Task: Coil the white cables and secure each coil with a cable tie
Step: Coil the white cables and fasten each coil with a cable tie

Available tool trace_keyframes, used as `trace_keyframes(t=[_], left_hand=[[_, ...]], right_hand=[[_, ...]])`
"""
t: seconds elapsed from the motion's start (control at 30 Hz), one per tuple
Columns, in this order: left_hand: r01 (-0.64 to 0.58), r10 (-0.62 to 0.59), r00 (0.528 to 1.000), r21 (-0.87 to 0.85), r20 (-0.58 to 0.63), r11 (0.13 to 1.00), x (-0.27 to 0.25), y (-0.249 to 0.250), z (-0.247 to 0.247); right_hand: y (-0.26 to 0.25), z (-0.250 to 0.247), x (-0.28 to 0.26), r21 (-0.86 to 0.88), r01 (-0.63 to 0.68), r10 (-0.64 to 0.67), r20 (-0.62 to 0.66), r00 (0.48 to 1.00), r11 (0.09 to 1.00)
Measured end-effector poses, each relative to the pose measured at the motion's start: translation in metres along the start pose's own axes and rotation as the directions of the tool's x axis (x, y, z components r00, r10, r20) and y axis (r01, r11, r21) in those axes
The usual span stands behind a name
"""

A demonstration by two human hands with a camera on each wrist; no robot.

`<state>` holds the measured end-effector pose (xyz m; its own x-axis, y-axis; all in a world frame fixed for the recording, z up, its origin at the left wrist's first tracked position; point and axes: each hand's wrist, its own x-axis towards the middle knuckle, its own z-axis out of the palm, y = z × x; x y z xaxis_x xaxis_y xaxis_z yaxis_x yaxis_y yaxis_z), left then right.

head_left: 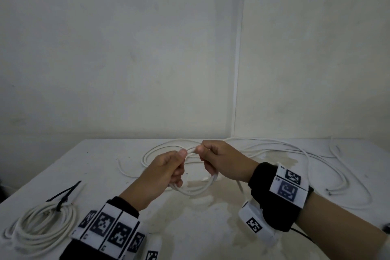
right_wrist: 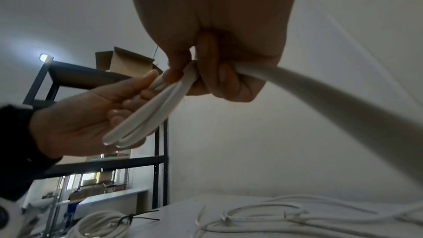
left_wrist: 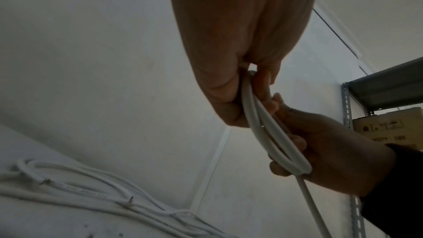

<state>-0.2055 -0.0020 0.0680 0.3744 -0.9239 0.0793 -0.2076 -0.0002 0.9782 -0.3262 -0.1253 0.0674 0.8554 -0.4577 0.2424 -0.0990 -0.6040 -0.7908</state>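
Observation:
Both hands hold a small coil of white cable [head_left: 195,189] above the table. My left hand [head_left: 168,167] grips the coil's left side, thumb on top; in the left wrist view the loops [left_wrist: 272,133] run between its fingers and palm. My right hand [head_left: 213,158] grips the coil's right side, and from the right wrist view the cable [right_wrist: 332,100] trails out of its fist to the right. Loose white cables [head_left: 285,150] sprawl behind. A finished coil [head_left: 42,226] bound by a black cable tie [head_left: 63,196] lies at the front left.
The white table [head_left: 105,167] stands against white walls that meet in a corner [head_left: 236,91]. Two cable ends [head_left: 328,191] lie at the right. A dark metal shelf with cardboard boxes [right_wrist: 128,64] stands to the left of the table.

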Motion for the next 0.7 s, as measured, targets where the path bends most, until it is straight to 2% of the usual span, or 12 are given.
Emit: trace_keyframes(t=[0.13,0.27,0.37,0.47,0.7], left_hand=[[-0.022,0.023,1.000,0.034,-0.010,0.999,-0.003,0.002,0.000],[-0.024,0.024,1.000,0.012,-0.017,1.000,-0.004,0.004,0.011],[-0.064,0.064,0.998,-0.002,-0.028,0.998,-0.004,0.004,0.013],[-0.060,0.055,0.997,-0.090,-0.062,0.994,-0.005,0.006,0.012],[-0.018,0.006,0.999,-0.261,-0.046,0.965,-0.001,0.010,0.012]], right_hand=[[0.001,-0.002,0.000,0.007,0.013,-0.013,-0.013,1.000,1.000],[0.004,0.001,0.001,0.030,0.014,-0.010,-0.099,0.995,0.999],[0.001,0.000,0.002,0.067,0.043,-0.035,-0.117,0.992,0.997],[-0.002,-0.005,0.004,0.090,0.080,-0.070,-0.115,0.991,0.993],[-0.001,-0.009,0.002,0.120,0.107,-0.093,-0.119,0.989,0.987]])
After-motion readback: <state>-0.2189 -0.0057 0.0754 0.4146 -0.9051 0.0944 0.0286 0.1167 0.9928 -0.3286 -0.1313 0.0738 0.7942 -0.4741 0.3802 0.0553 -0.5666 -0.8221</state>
